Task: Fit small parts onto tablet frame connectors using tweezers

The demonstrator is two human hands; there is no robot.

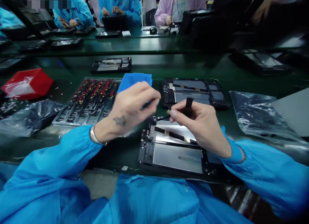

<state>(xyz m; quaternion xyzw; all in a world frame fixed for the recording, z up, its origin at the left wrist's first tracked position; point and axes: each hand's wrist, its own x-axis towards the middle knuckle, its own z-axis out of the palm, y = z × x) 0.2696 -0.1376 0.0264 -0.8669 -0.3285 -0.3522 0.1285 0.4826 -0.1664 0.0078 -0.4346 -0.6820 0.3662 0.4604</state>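
Note:
An opened tablet (178, 153) lies in front of me, its silver battery packs and black flex cable exposed. Over its upper right side, my right hand (202, 125) pinches a small dark part (169, 107) between thumb and forefinger; its exact kind is unclear. A black strip-like piece (189, 103) also sticks up from those fingers. My left hand (135, 106), slightly blurred, is closed above the tablet's upper left, in front of a blue bin (135, 79). What its curled fingers hold, if anything, is hidden.
A clear tray (84, 101) of small red-and-black parts is at left, beside a red bin (29, 83) and a plastic bag (31, 116). Another opened tablet (193, 92) lies behind mine. A clear bag (256, 112) is at right. Co-workers sit across the green bench (149, 64).

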